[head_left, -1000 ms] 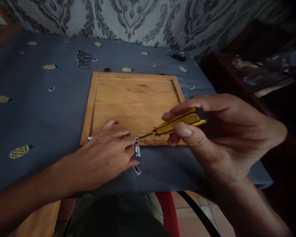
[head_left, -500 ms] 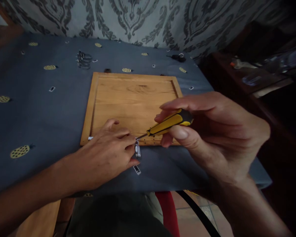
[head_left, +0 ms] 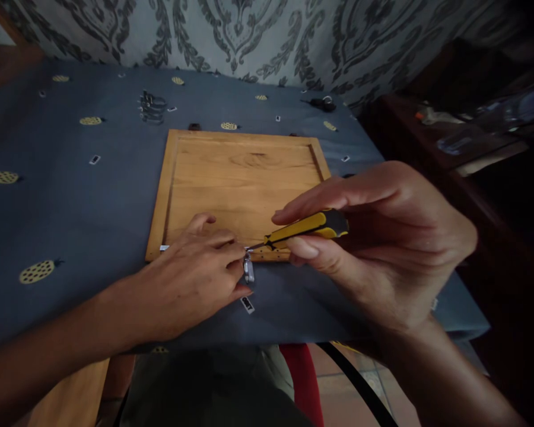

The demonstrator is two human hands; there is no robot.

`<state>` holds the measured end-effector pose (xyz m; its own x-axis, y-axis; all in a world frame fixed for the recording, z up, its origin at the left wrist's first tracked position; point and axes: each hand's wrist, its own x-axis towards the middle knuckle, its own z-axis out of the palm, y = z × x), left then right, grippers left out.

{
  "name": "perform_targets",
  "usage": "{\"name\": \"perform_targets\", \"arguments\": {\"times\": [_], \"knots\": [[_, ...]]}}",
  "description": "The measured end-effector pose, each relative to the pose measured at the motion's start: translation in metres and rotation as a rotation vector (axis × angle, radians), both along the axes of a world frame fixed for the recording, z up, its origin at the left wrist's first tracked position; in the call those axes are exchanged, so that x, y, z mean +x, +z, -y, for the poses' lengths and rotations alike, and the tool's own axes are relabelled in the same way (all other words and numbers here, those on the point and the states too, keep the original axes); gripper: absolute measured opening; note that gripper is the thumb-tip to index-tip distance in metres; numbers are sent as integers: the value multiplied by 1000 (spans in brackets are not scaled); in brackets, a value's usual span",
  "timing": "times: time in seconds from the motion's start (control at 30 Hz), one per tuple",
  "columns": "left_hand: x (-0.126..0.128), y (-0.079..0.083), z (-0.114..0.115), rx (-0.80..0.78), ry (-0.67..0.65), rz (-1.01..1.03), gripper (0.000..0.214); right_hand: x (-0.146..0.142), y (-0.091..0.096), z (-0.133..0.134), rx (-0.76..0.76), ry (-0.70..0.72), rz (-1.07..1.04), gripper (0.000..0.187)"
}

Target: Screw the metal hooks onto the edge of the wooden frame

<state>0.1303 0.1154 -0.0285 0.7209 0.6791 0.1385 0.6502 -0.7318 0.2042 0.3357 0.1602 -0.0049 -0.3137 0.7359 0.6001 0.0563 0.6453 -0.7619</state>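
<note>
A yellow-and-black screwdriver (head_left: 300, 230) slants down to the left, its handle pinched between the thumb and fingers of my right hand (head_left: 382, 237). Its tip meets a small silver metal fitting, hinge-like in shape (head_left: 248, 268), at the near edge of a framed wooden panel (head_left: 213, 172). The fitting juts past that edge toward me. Closed around its left side, my left hand (head_left: 196, 270) rests over the panel's near rail with the thumb below. My left fingers partly hide the fitting. Small dark holes line the rail to the right of it.
Several metal pieces (head_left: 152, 108) lie at the back left of the grey-blue tablecloth (head_left: 115, 201). A dark object with a ring (head_left: 323, 104) sits at the back right. Beyond the table's right side stands a dark wooden surface with clutter (head_left: 463, 139). A patterned curtain-like backdrop (head_left: 258, 35) rises behind.
My right hand has shifted slightly left and its fingers have changed position on the screwdriver handle, which now lies flatter. The left hand, fitting and panel have stayed in place.
</note>
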Motion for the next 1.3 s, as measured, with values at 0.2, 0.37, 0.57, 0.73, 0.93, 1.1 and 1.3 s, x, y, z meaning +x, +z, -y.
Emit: {"name": "perform_targets", "arguments": {"times": [0.2,0.37,0.57,0.73,0.93,1.1,1.3], "knots": [[0,-2,0,30,-2,24,29,-2,-1,2,-16,-31,-4,27],[0,0,1,35,13,0,29,0,4,3,-57,-54,24,29],[1,1,0,30,-1,-12,29,6,9,1,-48,91,61,36],[0,1,0,16,12,-5,31,2,8,3,-42,-32,17,24],[1,3,1,8,7,-15,29,2,5,-1,-25,16,-14,26],[1,2,1,7,2,10,30,2,7,4,-52,-33,12,29],[1,0,1,-25,5,10,29,5,10,9,-84,-8,78,26]]}}
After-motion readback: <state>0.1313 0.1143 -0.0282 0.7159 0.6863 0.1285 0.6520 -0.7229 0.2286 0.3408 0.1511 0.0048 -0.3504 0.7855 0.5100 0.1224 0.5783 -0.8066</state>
